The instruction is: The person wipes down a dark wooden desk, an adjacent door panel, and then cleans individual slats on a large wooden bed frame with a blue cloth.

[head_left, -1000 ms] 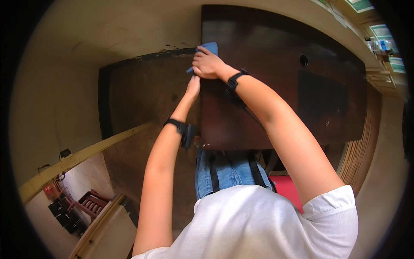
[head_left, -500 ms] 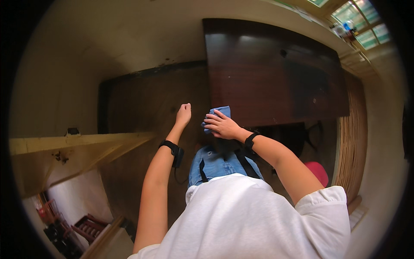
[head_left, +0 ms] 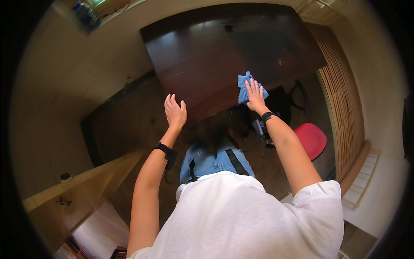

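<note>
Flat right hand (head_left: 256, 100) covers cloth (head_left: 243, 90); left hand (head_left: 175, 113) loosely spread; bottle label (head_left: 87, 16) apparently blurred.

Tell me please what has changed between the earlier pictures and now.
The right hand has moved the cloth from the left edge of the desk rightward to its near edge. The left hand has moved away from the right and is now open at the near left corner. The view turned too. The cloth stays under the right hand.
</note>
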Action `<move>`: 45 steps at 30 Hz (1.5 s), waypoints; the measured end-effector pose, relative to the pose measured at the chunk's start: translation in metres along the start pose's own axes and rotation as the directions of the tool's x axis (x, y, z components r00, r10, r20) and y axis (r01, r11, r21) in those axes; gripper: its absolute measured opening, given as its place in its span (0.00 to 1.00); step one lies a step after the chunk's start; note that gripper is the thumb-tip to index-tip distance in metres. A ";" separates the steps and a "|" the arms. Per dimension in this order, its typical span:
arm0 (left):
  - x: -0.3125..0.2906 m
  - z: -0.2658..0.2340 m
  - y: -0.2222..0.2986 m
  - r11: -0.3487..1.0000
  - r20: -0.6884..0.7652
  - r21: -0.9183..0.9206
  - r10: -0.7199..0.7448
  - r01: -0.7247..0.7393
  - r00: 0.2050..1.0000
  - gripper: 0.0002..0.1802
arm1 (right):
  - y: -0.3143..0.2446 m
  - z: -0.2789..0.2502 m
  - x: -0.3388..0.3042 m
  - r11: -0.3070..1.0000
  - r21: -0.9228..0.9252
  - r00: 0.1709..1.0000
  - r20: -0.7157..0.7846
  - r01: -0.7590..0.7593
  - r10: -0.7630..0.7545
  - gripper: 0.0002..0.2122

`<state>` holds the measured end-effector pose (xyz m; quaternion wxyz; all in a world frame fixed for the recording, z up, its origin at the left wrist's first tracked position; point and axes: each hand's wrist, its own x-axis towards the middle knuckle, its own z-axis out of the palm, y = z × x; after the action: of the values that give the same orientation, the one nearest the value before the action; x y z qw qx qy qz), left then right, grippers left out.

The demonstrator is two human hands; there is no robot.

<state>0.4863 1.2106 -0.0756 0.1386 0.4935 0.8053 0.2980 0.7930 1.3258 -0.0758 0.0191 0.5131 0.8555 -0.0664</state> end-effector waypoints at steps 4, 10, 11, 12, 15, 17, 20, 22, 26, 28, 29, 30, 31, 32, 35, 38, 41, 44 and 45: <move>0.022 0.028 0.019 0.991 -0.048 0.064 0.117 -0.114 0.992 0.27 | -0.063 0.015 -0.004 0.990 0.076 0.992 -0.042 0.118 -0.115 0.36; 0.067 0.097 0.091 0.991 -0.032 0.031 0.131 -0.130 0.991 0.29 | -0.084 0.021 -0.010 0.762 0.321 0.821 -0.113 0.563 -0.559 0.34; 0.074 0.104 0.101 0.992 -0.036 0.004 0.126 -0.125 0.991 0.29 | -0.063 0.019 -0.005 0.800 0.297 0.849 -0.082 0.521 -0.522 0.33; 0.077 0.109 0.100 0.990 -0.023 0.019 0.139 -0.139 0.990 0.29 | -0.042 0.018 0.000 0.832 0.280 0.873 -0.052 0.479 -0.485 0.33; 0.089 0.126 0.099 0.995 -0.065 0.084 -0.044 0.050 0.997 0.31 | 0.047 0.001 0.017 0.921 0.302 0.969 -0.076 0.247 -0.236 0.30; 0.085 0.136 0.088 0.938 -0.134 0.345 0.052 -0.003 0.990 0.31 | 0.110 -0.001 0.029 0.981 0.183 0.991 -0.127 0.070 -0.047 0.29; 0.082 0.144 0.101 0.876 -0.148 0.481 0.115 -0.030 0.982 0.31 | 0.214 0.005 0.056 0.969 0.062 0.951 -0.190 -0.237 0.245 0.31; 0.082 0.145 0.108 0.865 -0.109 0.501 0.105 -0.037 0.988 0.31 | 0.250 0.011 0.077 0.863 0.174 0.809 -0.301 -0.474 0.505 0.29; 0.085 0.127 0.096 0.841 -0.122 0.541 0.079 -0.001 0.989 0.31 | 0.158 -0.008 0.127 0.894 0.378 0.850 -0.363 -0.241 0.382 0.22; 0.086 0.130 0.100 0.857 -0.109 0.515 0.076 -0.009 0.991 0.31 | 0.086 -0.001 0.137 0.941 0.329 0.830 -0.545 0.080 0.120 0.21; 0.086 0.130 0.100 0.854 -0.105 0.519 0.079 -0.013 0.991 0.31 | 0.047 -0.003 0.140 0.914 0.356 0.889 -0.458 0.193 -0.009 0.23; 0.089 0.134 0.104 0.866 -0.102 0.499 0.075 -0.014 0.992 0.31 | 0.019 0.001 0.143 0.851 0.422 0.896 -0.428 0.314 -0.118 0.22; 0.088 0.142 0.109 0.880 -0.094 0.475 0.070 -0.017 0.993 0.30 | -0.003 0.011 0.145 0.800 0.433 0.875 -0.431 0.416 -0.222 0.20; 0.088 0.144 0.108 0.876 -0.077 0.481 0.084 -0.037 0.994 0.30 | -0.019 0.019 0.149 0.724 0.451 0.837 -0.438 0.521 -0.329 0.19; 0.089 0.137 0.100 0.872 -0.084 0.489 0.088 -0.036 0.993 0.29 | 0.002 0.012 0.175 0.656 0.399 0.765 -0.407 0.640 -0.499 0.17; 0.090 0.125 0.098 0.880 -0.120 0.475 0.052 0.011 0.991 0.28 | 0.112 -0.012 0.204 0.856 0.310 0.838 -0.497 0.414 -0.225 0.18; 0.090 0.130 0.113 0.884 -0.088 0.467 0.070 -0.020 0.994 0.29 | 0.275 0.001 0.196 0.982 0.109 0.801 -0.569 -0.152 0.186 0.19; 0.090 0.136 0.120 0.892 -0.070 0.452 0.055 -0.017 0.996 0.29 | 0.345 0.011 0.197 0.708 0.254 0.582 -0.423 -0.659 0.694 0.22; 0.090 0.136 0.120 0.888 -0.073 0.459 0.060 -0.020 0.996 0.29 | 0.330 0.013 0.210 0.673 0.250 0.559 -0.399 -0.697 0.727 0.23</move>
<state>0.5996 1.3761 -0.1018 -0.0222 0.5156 0.8476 0.1234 0.9836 1.6613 -0.1408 -0.1784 0.8144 0.5504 0.0457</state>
